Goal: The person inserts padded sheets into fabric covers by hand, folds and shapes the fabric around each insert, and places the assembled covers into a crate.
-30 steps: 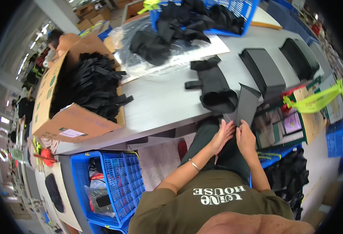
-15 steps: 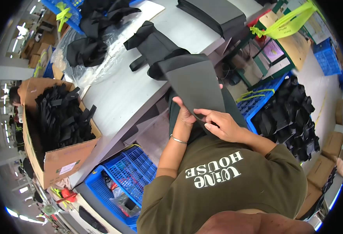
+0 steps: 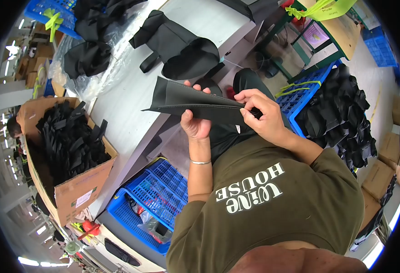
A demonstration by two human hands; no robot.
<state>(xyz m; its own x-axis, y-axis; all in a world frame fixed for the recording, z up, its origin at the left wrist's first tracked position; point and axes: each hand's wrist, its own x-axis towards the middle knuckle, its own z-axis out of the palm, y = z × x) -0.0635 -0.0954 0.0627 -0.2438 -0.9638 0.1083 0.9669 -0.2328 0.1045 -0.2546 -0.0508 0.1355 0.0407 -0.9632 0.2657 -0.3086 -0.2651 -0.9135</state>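
Note:
A black fabric panel point(image 3: 181, 98), folded lengthwise with a stitched edge, is held above my lap. My left hand point(image 3: 196, 125) grips it from below near the middle, thumb in front and fingertips showing over the far side. At its right end, my right hand point(image 3: 264, 113) pinches the corner between thumb and fingers. The panel's left end spreads apart in a V shape. Just beyond it, a black sewn fabric piece point(image 3: 177, 45) with a rounded part and a strap loop lies on the white table point(image 3: 122, 107).
Left of the table stands a cardboard box point(image 3: 84, 177) of black strips. A blue crate point(image 3: 138, 230) sits below it. To the right, another blue crate point(image 3: 300, 107) overflows with black pieces point(image 3: 336, 111). Clear plastic point(image 3: 97, 86) and black fabric point(image 3: 86, 59) lie on the table's far left.
The panel has turned from standing lengthwise away from me to lying crosswise, its fold opened at the left. Both hands have moved up, the right hand now at the panel's right end.

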